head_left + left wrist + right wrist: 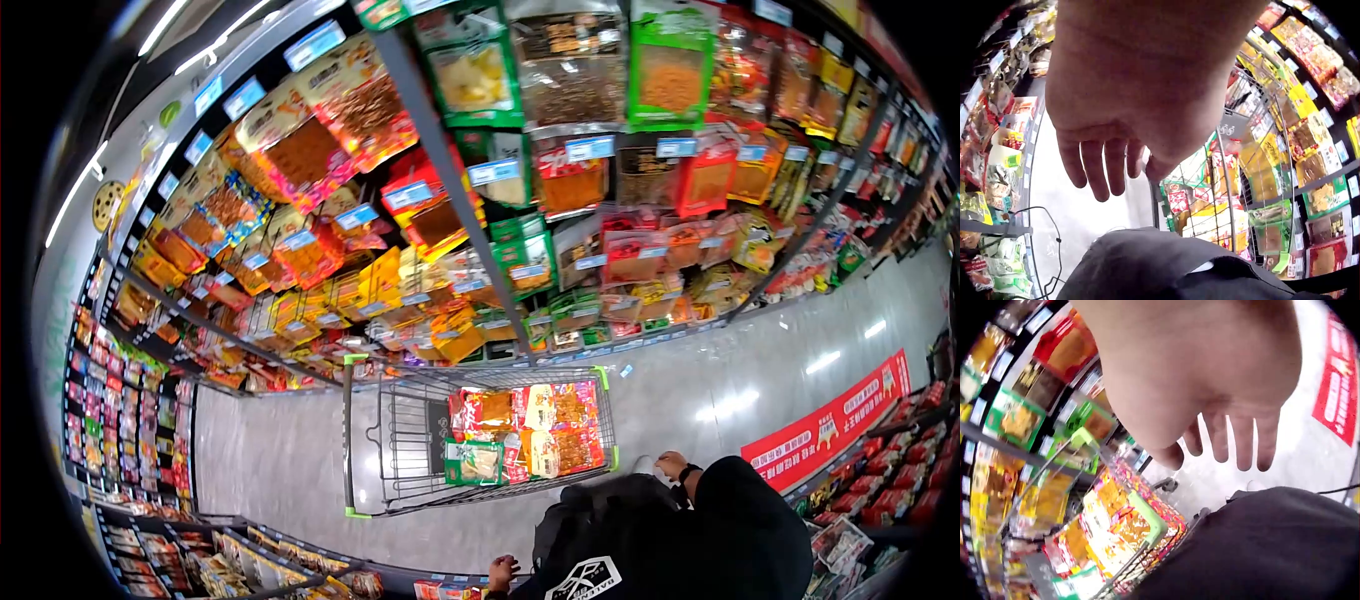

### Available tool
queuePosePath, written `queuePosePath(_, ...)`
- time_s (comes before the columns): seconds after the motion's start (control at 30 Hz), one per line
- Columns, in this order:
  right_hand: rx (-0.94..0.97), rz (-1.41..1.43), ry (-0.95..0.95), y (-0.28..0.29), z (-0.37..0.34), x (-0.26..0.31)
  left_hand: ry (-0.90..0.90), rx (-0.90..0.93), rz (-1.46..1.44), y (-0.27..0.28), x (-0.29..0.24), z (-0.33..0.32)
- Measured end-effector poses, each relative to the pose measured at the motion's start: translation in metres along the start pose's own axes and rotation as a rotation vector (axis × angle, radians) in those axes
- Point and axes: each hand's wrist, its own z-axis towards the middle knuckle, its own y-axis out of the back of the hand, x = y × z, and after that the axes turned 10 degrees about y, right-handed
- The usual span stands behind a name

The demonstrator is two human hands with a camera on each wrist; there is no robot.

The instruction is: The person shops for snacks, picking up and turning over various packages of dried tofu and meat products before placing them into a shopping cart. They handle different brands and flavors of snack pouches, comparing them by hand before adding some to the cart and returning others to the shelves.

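My left hand [503, 572] hangs beside the body, and in the left wrist view the same hand [1135, 119] has its fingers loosely extended, holding nothing. My right hand [672, 465] is past the cart's front corner; in the right wrist view this hand [1210, 387] also has relaxed fingers and grips nothing. Between me and the shelves stands a wire shopping cart [408, 492] with green corners. Red and orange snack packs [570, 452] and a green-and-white pack [474, 463] lie in it. Neither hand touches the cart.
Shelves of hanging and stacked snack packs [670, 80] run along the far side of the aisle. More shelves [130, 420] are at the left and behind me. A red banner strip [830, 420] lies at the right on the grey floor [270, 450].
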Motion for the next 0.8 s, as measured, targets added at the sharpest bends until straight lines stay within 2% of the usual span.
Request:
queuePosePath(0.07,-0.111,0.011,0.096,0.011,-0.012,-0.050,-0.079,0.035,0.066,-0.017,-0.028,0.006)
queuePosePath(0.17,-0.129,0.322,-0.044,0.029,-0.035,-0.101,-0.216,-0.039,0.136,-0.066,-0.082,-0.002)
queuePosePath(0.27,-0.146,0.433,-0.101,0.058,-0.064,-0.127,-0.312,-0.064,0.147,-0.122,-0.122,-0.017)
queuePosePath(0.37,-0.249,0.548,-0.122,0.080,-0.078,-0.162,-0.389,-0.016,0.248,-0.182,-0.146,-0.049)
queuePosePath(0.57,-0.276,0.709,-0.146,0.116,-0.092,-0.229,-0.413,-0.016,0.430,-0.266,-0.122,-0.056)
queuePosePath(0.67,-0.280,0.772,-0.166,0.129,-0.094,-0.254,-0.452,0.015,0.510,-0.289,-0.104,-0.069)
queuePosePath(0.73,-0.255,0.784,-0.160,0.138,-0.095,-0.264,-0.386,0.005,0.490,-0.303,-0.095,-0.075)
queuePosePath(0.8,-0.318,0.838,-0.152,0.148,-0.092,-0.269,-0.418,0.033,0.532,-0.305,-0.087,-0.068)
